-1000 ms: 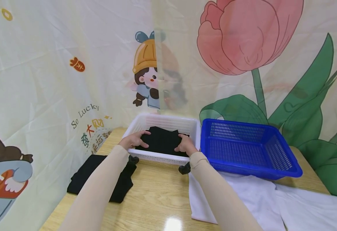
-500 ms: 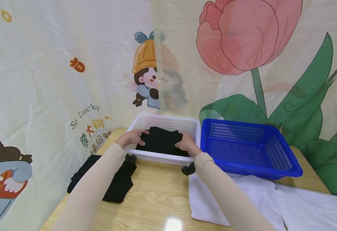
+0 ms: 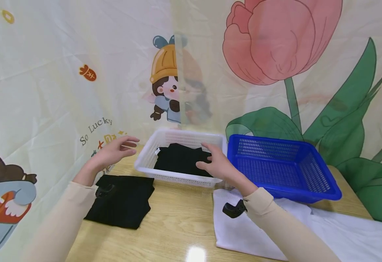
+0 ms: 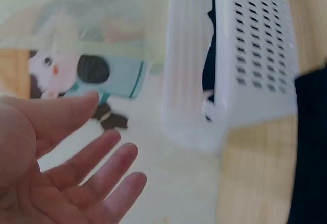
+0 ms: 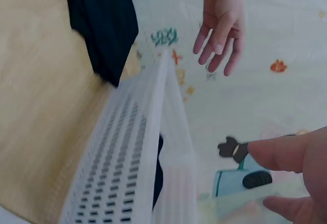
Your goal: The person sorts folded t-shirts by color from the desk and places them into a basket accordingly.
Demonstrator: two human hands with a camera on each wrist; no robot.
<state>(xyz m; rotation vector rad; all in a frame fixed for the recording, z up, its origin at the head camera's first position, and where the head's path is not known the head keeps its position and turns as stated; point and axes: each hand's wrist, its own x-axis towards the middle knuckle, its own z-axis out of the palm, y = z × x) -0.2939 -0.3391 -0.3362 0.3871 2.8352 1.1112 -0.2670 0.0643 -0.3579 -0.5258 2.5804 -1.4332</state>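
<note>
A folded black garment [image 3: 182, 160] lies in the white perforated basket [image 3: 174, 177], a small white tag showing at its left end. My left hand [image 3: 113, 151] is in the air to the left of the basket, holding nothing. In the left wrist view its fingers [image 4: 120, 196] are spread and relaxed. My right hand [image 3: 221, 165] hovers over the basket's right end, thumb and fingers apart with nothing between them. Below my left hand, a second folded black garment [image 3: 125, 203] rests on the wooden table [image 3: 174, 222], partly covered by the left wrist.
A blue perforated basket [image 3: 266, 169] with nothing in it stands right of the white one. White cloths [image 3: 351, 233] lie in front of it, partly behind my right sleeve [image 3: 276, 214]. A printed curtain [image 3: 118, 54] hangs close behind the table.
Both hands have let go of the black garment in the white basket. The left hand has moved out to the left; the right has drawn up and back toward the right. The garment stays put.
</note>
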